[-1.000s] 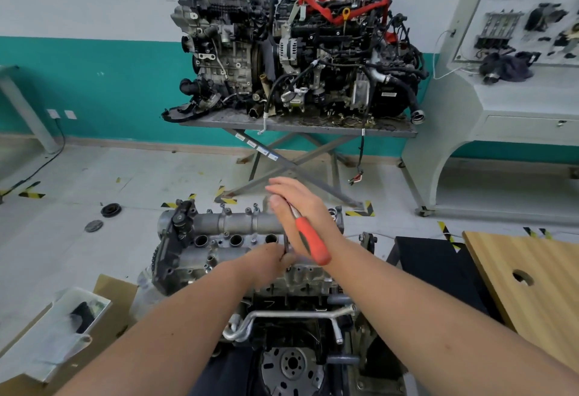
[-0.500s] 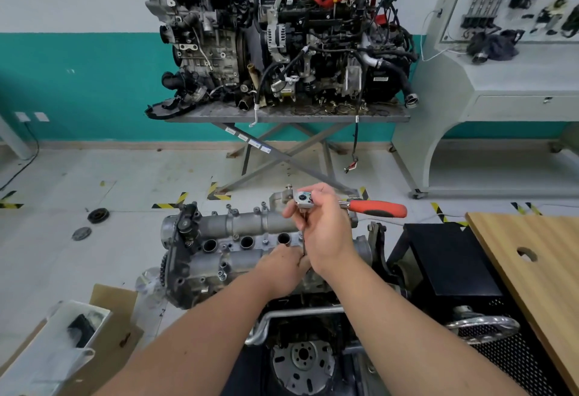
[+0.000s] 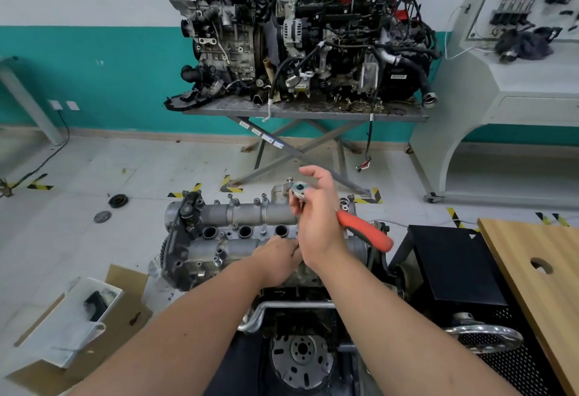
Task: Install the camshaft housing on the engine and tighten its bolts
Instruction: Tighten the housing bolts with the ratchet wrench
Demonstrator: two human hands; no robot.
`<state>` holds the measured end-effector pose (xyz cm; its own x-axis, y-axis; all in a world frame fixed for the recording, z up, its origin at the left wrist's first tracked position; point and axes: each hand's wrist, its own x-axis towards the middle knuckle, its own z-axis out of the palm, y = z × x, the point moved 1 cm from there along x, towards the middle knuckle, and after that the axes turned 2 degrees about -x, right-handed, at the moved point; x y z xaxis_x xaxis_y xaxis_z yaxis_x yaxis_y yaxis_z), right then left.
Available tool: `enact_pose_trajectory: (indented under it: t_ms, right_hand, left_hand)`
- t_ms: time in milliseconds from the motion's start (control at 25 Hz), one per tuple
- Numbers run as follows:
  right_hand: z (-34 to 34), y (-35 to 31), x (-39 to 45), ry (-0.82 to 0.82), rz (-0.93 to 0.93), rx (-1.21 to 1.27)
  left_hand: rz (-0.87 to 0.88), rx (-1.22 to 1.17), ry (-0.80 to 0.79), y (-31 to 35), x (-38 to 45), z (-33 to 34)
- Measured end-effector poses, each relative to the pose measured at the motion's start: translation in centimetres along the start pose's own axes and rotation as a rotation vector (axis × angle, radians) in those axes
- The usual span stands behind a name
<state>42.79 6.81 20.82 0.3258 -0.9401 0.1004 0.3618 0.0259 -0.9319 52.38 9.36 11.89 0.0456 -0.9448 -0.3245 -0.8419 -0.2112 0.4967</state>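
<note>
The right hand [image 3: 316, 220] has its fingers [image 3: 310, 173] partly spread: the forefinger is lifted and curled loose above the tool, while the thumb and lower fingers pinch the round chrome head of the red-handled ratchet wrench [image 3: 363, 231]. The wrench head sits at the fingertips, above the far tube of the housing, and the red grip slants down to the right past the wrist, free of the palm. The left hand [image 3: 277, 259] lies lower, just beside the right wrist, its fingers bent down onto the near side of the grey cast-aluminium camshaft housing [image 3: 238, 229]; whether they pinch a tool shaft or only press the metal I cannot tell, since the right hand covers the fingertips.

The housing sits on top of the dark engine block [image 3: 300, 326] directly in front of the person, with three round plug wells open along its middle and small bolts [image 3: 216, 260] standing at its edges. A round steel flywheel flange [image 3: 302, 361] faces the camera below. To the right stand a black box [image 3: 454, 264] and a wooden bench [image 3: 539, 270] with a hole in it. On the floor at left lie a cardboard sheet [image 3: 125, 276] and a white plastic tray [image 3: 72, 323]. Across the room, two complete engines [image 3: 297, 29] rest on a grey metal scissor-leg bench [image 3: 307, 112].
</note>
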Motion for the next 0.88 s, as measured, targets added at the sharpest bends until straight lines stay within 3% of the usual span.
enact_pose_trajectory:
  t_ms: [80, 280, 880]
  right_hand:
    - [0.1, 0.3, 0.2, -0.023, -0.060, -0.045]
    - [0.6, 1.0, 0.4, 0.029, -0.060, 0.130]
    - [1.6, -1.7, -0.4, 0.193, 0.268, 0.428]
  left_hand:
    - [0.006, -0.009, -0.004, 0.1, 0.0, -0.1]
    - [0.025, 0.004, -0.016, -0.2, -0.3, -0.4]
    - [-0.010, 0.067, 0.003, -0.1, -0.3, 0.0]
